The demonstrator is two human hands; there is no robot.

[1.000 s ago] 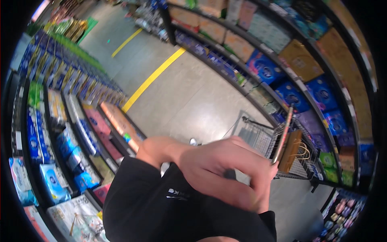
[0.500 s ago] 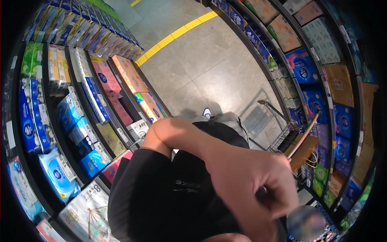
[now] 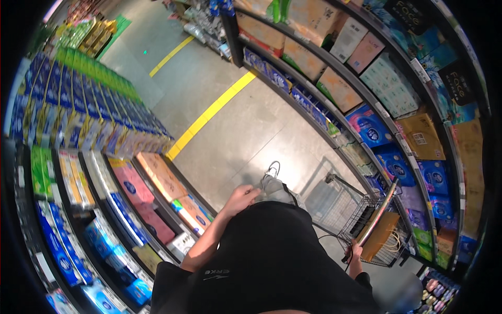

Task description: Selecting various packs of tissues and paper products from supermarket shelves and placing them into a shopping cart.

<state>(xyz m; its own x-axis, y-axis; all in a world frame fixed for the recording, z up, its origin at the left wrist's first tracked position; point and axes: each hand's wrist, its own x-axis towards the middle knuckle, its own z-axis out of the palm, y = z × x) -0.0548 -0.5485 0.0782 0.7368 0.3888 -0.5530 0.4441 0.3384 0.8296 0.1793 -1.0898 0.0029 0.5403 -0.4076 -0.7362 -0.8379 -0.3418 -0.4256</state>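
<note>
My left hand (image 3: 242, 199) hangs low in front of my grey trousers (image 3: 277, 191), its fingers curled inward. What they may hold is hidden. At the right, my right hand (image 3: 354, 252) is closed round the near end of the handle (image 3: 380, 205) of a wire shopping cart (image 3: 345, 221). A thin dark cord (image 3: 330, 235) loops beside this hand. In the cart a brown paper bag (image 3: 377, 242) with pale string handles leans behind the bar, beside a black object (image 3: 363, 221) of unclear kind.
Shelves of packaged tissues (image 3: 137, 184) run along the left, and more shelves (image 3: 334, 83) with tissue packs line the right. Stacked blue and green packs (image 3: 89, 112) stand at the far left. A yellow stripe (image 3: 209, 118) crosses the grey floor (image 3: 256, 118) ahead.
My left arm, which was raised across my chest close to the camera, has swung down to the left. The right hand now shows on the cart handle. The view has tilted up the aisle.
</note>
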